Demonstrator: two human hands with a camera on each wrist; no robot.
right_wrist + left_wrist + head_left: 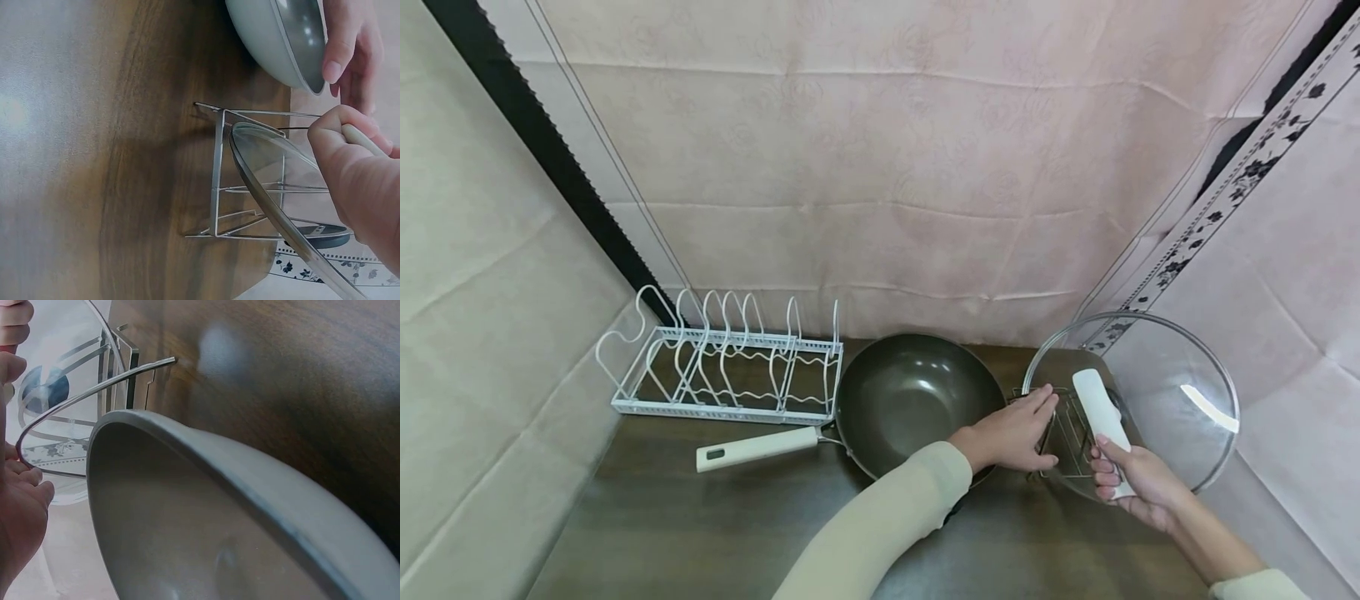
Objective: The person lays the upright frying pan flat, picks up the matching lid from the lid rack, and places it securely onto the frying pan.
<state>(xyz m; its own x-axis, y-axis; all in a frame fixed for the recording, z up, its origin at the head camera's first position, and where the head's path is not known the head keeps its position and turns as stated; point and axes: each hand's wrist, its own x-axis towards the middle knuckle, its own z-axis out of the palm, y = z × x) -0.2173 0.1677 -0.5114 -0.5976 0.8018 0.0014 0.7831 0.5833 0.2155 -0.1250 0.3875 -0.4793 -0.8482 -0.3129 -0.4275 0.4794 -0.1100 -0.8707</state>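
My right hand (1138, 483) grips the pale upright handle (1101, 412) of a large clear glass lid (1180, 392) with a metal rim. The lid is tilted, its lower edge among the wires of a small metal rack (217, 175). To its left, my left hand (1015, 433) reaches across the edge of a dark-lined frying pan (917, 392), fingers extended beside the rack and lid. Whether those fingertips touch the rack wire (75, 400) is unclear. The pan sits on the table, its cream handle (756, 448) pointing left.
A white wire dish rack (726, 412) stands behind and left of the pan. The brown wood-grain table (700, 525) is bordered by pale cloth walls (865, 167) at the back and both sides. A dark round piece (322, 236) shows by the metal rack.
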